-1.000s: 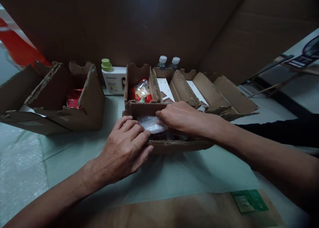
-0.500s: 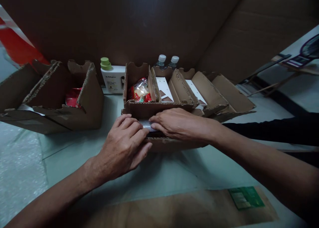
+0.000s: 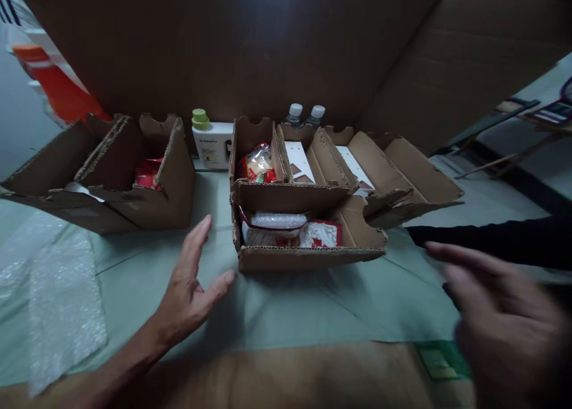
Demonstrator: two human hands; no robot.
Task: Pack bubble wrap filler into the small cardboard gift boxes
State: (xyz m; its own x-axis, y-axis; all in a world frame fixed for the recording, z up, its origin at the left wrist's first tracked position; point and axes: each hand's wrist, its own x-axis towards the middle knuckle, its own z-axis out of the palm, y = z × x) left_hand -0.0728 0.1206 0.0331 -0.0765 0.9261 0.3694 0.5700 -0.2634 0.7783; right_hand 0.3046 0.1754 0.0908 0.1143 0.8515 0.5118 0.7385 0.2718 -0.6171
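An open cardboard box [image 3: 308,257] sits in the middle of the table. Inside it lie a bubble-wrapped item [image 3: 277,220] and red-and-white packets [image 3: 320,235]. My left hand [image 3: 193,287] hovers just left of the box, fingers spread, holding nothing. My right hand [image 3: 496,313] is blurred at the lower right, away from the box, fingers apart and empty.
Behind the box stand several cardboard compartments [image 3: 339,158], one holding a red snack bag [image 3: 255,163]. A white bottle with a green cap [image 3: 210,139] and two capped bottles [image 3: 305,114] stand at the back. Another cardboard box [image 3: 134,188] is at left, bubble wrap [image 3: 58,301] lower left.
Both hands have pulled back from the box: the left slid down and left, the right swung to the lower right. The bubble-wrapped item now lies uncovered inside the box.
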